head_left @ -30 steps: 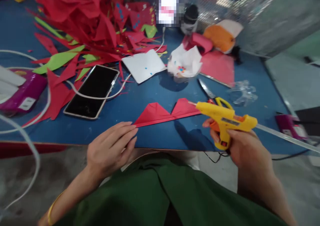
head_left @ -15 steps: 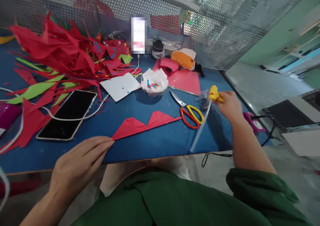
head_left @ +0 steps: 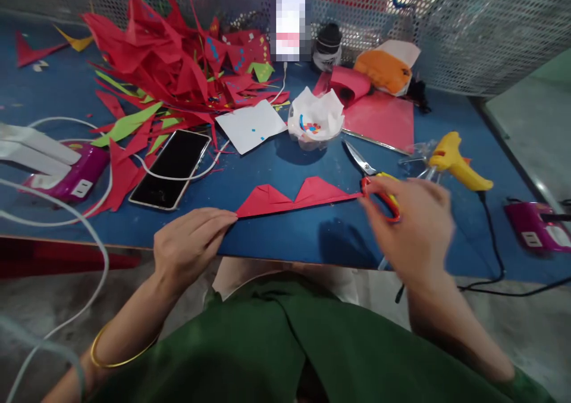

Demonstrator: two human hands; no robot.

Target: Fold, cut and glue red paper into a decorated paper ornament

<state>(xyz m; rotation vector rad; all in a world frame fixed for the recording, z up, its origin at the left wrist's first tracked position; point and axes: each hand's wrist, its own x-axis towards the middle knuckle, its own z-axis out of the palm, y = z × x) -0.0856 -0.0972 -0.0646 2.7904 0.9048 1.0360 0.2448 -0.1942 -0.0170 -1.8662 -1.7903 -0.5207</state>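
My left hand [head_left: 190, 239] pinches the left tip of a folded red paper strip [head_left: 297, 199] with two pointed peaks, lying near the table's front edge. At the strip's other tip is my right hand [head_left: 410, 227], blurred, thumb and forefinger apart. I cannot tell if it touches the paper. It partly covers scissors [head_left: 359, 158] with red and yellow handles, blades pointing to the back left. Farther right, a yellow glue gun [head_left: 459, 162] lies on the table, a clear glue stick partly hidden behind my right hand.
A heap of red paper pieces [head_left: 165, 63] fills the back left. A dark phone [head_left: 172, 168] lies under a white cable. White card [head_left: 252, 126], a paper-lined bowl [head_left: 316, 117] of small bits and red sheets [head_left: 383, 120] lie behind the strip. Purple power blocks [head_left: 539, 227] sit at both sides.
My right hand has let go of the glue gun and moved left to the strip's right end. The glue gun now lies on the table. My left hand still pinches the strip; the view has shifted.
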